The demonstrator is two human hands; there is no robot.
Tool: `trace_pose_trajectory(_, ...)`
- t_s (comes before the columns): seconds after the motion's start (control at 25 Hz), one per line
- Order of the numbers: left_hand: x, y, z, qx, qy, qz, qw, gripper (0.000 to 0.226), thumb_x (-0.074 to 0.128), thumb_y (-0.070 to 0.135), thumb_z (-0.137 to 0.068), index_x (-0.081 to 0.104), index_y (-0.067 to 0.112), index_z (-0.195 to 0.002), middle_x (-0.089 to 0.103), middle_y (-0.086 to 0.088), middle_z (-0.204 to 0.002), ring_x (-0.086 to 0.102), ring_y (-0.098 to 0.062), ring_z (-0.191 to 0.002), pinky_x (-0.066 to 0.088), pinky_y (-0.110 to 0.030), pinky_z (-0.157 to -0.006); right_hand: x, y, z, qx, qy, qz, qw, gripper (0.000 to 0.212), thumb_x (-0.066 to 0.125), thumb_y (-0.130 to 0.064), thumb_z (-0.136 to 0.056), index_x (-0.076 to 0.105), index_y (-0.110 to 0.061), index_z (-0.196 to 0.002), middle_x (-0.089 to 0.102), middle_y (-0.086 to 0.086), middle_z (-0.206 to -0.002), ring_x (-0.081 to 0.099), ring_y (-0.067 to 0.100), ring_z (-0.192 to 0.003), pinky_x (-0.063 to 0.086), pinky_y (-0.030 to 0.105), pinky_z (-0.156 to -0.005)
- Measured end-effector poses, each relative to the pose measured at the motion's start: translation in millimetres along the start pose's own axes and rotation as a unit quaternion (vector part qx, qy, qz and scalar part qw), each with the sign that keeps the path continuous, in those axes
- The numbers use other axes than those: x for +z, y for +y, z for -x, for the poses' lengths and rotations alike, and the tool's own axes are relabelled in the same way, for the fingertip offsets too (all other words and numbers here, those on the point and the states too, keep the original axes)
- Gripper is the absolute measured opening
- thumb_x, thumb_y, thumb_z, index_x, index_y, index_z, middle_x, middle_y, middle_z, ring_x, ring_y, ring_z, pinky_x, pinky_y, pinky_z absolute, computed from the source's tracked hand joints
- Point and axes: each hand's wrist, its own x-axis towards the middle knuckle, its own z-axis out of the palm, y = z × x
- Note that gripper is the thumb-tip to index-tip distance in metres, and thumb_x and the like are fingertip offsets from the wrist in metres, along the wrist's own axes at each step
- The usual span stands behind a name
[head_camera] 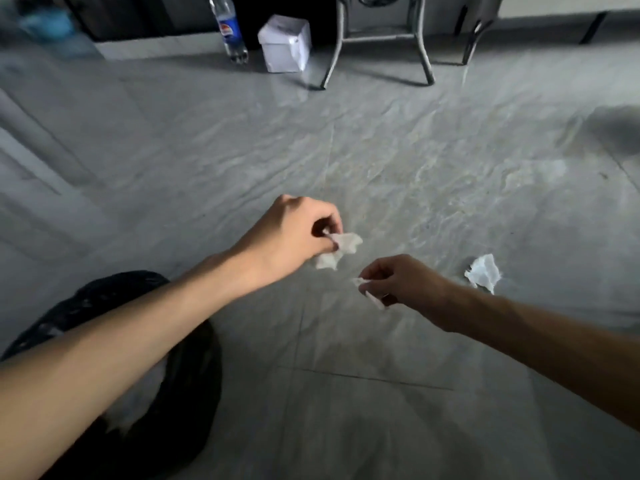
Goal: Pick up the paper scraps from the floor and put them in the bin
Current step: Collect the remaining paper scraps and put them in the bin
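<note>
My left hand point(294, 233) reaches over the grey tiled floor and pinches a crumpled white paper scrap point(341, 249) between thumb and fingers. My right hand point(401, 287) is just right of it and holds a small white paper scrap point(370, 294) in its fingertips. Another crumpled white scrap point(483, 271) lies loose on the floor to the right of my right hand. The bin point(194, 368), lined with a black bag, stands at the lower left under my left forearm, with some white paper visible inside.
At the far wall stand a Pepsi bottle point(230, 29), a white box point(285, 43) and the metal legs of a stool point(379, 39). A dark patch point(616, 129) marks the floor at the right edge.
</note>
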Motion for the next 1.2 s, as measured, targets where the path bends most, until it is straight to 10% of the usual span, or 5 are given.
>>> trace_pose_trajectory(0.4, -67, -156, 221, -0.331, -0.145, -0.086, 0.928, 0.017, 0.077, 0.019, -0.072, 0.072, 0.022, -0.088, 0.061, 0.015, -0.069, 0.059, -0.001, -0.067, 0.041, -0.006, -0.055, 208, -133, -4, -0.134, -0.124, 0.156, 0.971, 0.011, 0.069, -0.007, -0.075, 0.067, -0.018, -0.073, 0.061, -0.003, -0.058, 0.058, 0.014, -0.052, 0.054, 0.032, -0.057)
trace_pose_trajectory(0.6, -68, -172, 230, -0.395, -0.126, -0.128, 0.901, 0.032, 0.063, 0.026, -0.079, 0.061, 0.032, -0.11, 0.064, 0.002, -0.104, 0.063, -0.021, -0.095, 0.049, -0.031, -0.075, 257, -132, -7, -0.089, -0.169, 0.168, 0.967, 0.021, 0.068, -0.001, -0.078, 0.067, -0.008, -0.097, 0.064, 0.004, -0.074, 0.066, 0.023, -0.063, 0.061, 0.036, -0.07)
trace_pose_trajectory(0.84, -69, -126, 168, -0.301, 0.02, -0.115, 0.946, 0.022, 0.05, 0.021, -0.082, 0.061, 0.032, -0.098, 0.067, 0.004, -0.099, 0.062, -0.021, -0.09, 0.048, -0.033, -0.07, 178, -120, -22, -0.074, -0.127, 0.128, 0.981, 0.016, 0.064, 0.002, -0.079, 0.066, -0.012, -0.087, 0.067, 0.007, -0.072, 0.067, 0.016, -0.06, 0.054, 0.021, -0.052)
trace_pose_trajectory(1.2, 40, -14, -7, -0.128, -0.181, -0.014, 0.975, 0.019, 0.06, 0.027, -0.083, 0.063, 0.026, -0.102, 0.07, 0.0, -0.101, 0.064, -0.017, -0.073, 0.056, -0.035, -0.077, -18, 5, -3, 0.056, 0.021, 0.145, 0.988, 0.012, 0.063, -0.002, -0.081, 0.069, -0.011, -0.087, 0.067, 0.006, -0.073, 0.063, 0.012, -0.057, 0.05, 0.018, -0.049)
